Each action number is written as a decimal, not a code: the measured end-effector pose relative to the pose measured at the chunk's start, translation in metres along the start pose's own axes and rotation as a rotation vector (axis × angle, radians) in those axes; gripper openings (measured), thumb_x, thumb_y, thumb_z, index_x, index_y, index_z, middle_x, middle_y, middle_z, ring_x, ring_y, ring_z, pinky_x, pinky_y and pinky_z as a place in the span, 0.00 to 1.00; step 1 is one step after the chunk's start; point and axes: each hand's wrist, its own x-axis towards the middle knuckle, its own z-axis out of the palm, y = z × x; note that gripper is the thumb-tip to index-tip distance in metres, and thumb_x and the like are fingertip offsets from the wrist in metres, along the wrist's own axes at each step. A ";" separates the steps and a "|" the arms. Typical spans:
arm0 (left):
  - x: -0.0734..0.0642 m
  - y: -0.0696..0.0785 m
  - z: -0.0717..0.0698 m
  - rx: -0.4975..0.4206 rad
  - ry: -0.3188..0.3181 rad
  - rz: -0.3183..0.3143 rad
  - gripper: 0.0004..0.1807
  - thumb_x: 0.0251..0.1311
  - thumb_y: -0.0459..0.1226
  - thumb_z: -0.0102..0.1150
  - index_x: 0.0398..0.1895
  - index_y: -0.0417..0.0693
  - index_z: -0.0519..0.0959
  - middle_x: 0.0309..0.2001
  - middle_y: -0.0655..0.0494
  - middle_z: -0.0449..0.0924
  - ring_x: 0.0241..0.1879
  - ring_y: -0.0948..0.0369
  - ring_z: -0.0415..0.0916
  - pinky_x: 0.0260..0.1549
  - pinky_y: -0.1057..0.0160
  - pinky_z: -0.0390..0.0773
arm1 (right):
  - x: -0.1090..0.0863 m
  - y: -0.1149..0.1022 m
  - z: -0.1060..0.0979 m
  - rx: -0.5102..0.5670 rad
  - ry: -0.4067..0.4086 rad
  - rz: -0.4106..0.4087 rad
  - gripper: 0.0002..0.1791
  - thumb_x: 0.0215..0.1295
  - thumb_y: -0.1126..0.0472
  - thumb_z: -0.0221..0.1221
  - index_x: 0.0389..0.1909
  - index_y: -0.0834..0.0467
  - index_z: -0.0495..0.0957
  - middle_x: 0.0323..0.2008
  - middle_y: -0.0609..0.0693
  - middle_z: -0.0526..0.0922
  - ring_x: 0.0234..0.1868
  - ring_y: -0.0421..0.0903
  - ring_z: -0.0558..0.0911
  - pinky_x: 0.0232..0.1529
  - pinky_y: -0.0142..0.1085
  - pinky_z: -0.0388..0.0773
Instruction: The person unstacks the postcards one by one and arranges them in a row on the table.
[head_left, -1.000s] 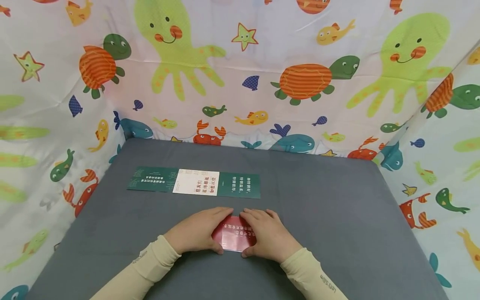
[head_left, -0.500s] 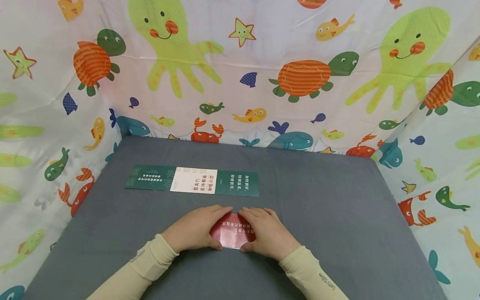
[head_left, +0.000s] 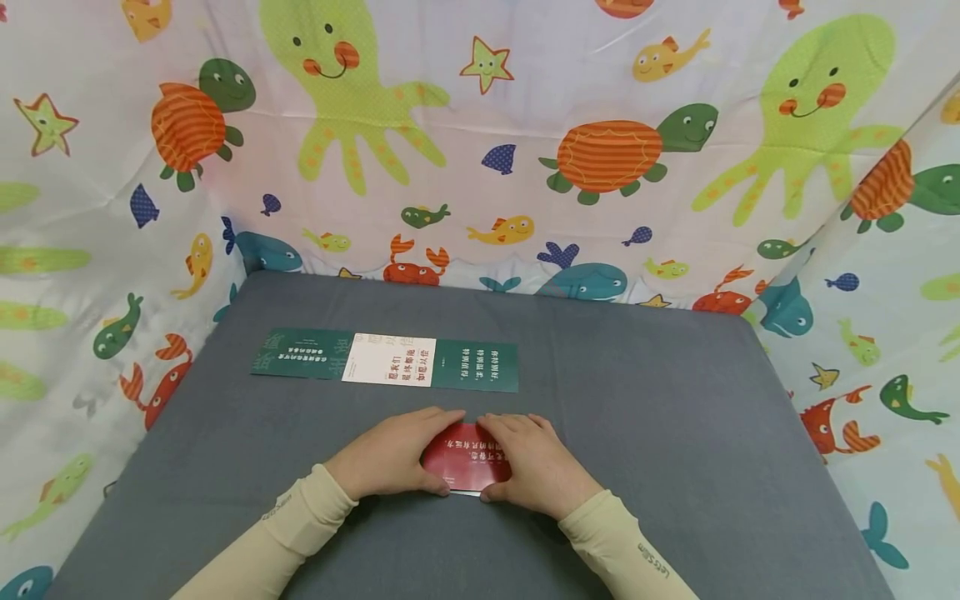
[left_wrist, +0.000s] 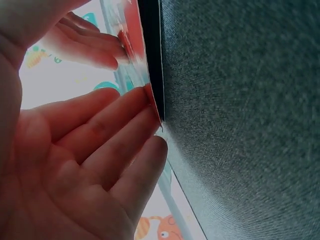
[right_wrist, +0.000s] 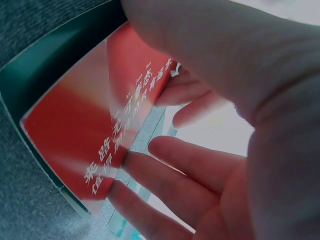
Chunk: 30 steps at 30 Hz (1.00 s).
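Observation:
Both hands hold a red card (head_left: 471,460) with white Chinese characters above the grey table surface. My left hand (head_left: 393,454) grips its left end, thumb at the near edge and fingers at the far edge. The right hand (head_left: 538,463) holds the right end in the same way. Under the red card, a dark green card (right_wrist: 30,82) shows in the right wrist view, with a gap between them toward one end. A thin pale edge peeks out below the red card in the head view. Fingers cover both ends of the cards.
Beyond the hands lies a row of cards: a green card (head_left: 300,354), a cream card (head_left: 389,360) and another green card (head_left: 475,365). The grey table (head_left: 652,417) is bounded at the back and sides by a curtain (head_left: 495,125) printed with sea animals.
The red card's glare has faded and its near edge sits slightly farther from me, with a pale edge now showing beneath. Both hands keep their hold. The head view has shifted slightly.

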 end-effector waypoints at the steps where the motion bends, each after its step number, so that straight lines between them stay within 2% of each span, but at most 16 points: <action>1: 0.000 0.000 0.000 0.003 0.002 0.001 0.53 0.49 0.50 0.86 0.80 0.50 0.71 0.68 0.55 0.81 0.60 0.59 0.79 0.60 0.51 0.85 | 0.000 0.000 0.000 0.002 0.000 -0.001 0.52 0.47 0.47 0.84 0.74 0.57 0.75 0.68 0.54 0.83 0.69 0.57 0.80 0.75 0.63 0.68; 12: 0.002 -0.002 0.001 0.014 0.025 0.028 0.51 0.47 0.50 0.86 0.77 0.51 0.73 0.64 0.57 0.82 0.56 0.60 0.78 0.56 0.52 0.85 | 0.001 0.002 0.002 0.020 0.019 -0.002 0.51 0.49 0.47 0.84 0.74 0.57 0.75 0.68 0.54 0.83 0.70 0.58 0.80 0.74 0.61 0.69; 17: 0.005 -0.004 0.001 -0.015 0.007 0.003 0.53 0.45 0.53 0.86 0.77 0.52 0.73 0.65 0.58 0.81 0.58 0.60 0.77 0.54 0.53 0.86 | 0.002 0.006 0.003 0.060 0.011 0.001 0.49 0.49 0.50 0.84 0.73 0.57 0.76 0.67 0.54 0.84 0.68 0.57 0.80 0.74 0.61 0.70; 20: 0.010 -0.004 0.003 -0.017 0.011 -0.005 0.55 0.45 0.55 0.85 0.78 0.52 0.72 0.67 0.57 0.80 0.60 0.59 0.77 0.56 0.52 0.85 | 0.002 0.012 0.002 0.087 0.008 0.000 0.48 0.50 0.51 0.83 0.73 0.56 0.76 0.66 0.53 0.84 0.68 0.55 0.79 0.74 0.61 0.70; 23: 0.019 0.000 0.004 0.009 0.035 0.021 0.56 0.46 0.55 0.85 0.80 0.51 0.70 0.70 0.56 0.79 0.63 0.57 0.77 0.61 0.50 0.84 | 0.001 0.021 -0.001 0.099 0.023 -0.005 0.47 0.50 0.52 0.83 0.73 0.56 0.76 0.67 0.52 0.83 0.69 0.54 0.77 0.73 0.61 0.72; 26: 0.035 0.006 0.000 0.034 0.053 0.041 0.57 0.47 0.55 0.84 0.81 0.52 0.68 0.72 0.55 0.77 0.66 0.55 0.77 0.64 0.49 0.82 | 0.001 0.034 -0.010 0.098 0.052 -0.003 0.47 0.50 0.51 0.83 0.73 0.54 0.76 0.68 0.51 0.81 0.72 0.55 0.74 0.71 0.62 0.75; 30: 0.072 0.020 -0.008 0.067 0.054 0.054 0.57 0.48 0.55 0.84 0.82 0.52 0.68 0.73 0.54 0.77 0.67 0.54 0.76 0.67 0.48 0.80 | 0.006 0.060 -0.028 0.087 0.074 0.036 0.47 0.51 0.53 0.83 0.73 0.54 0.76 0.69 0.53 0.79 0.75 0.57 0.70 0.72 0.65 0.73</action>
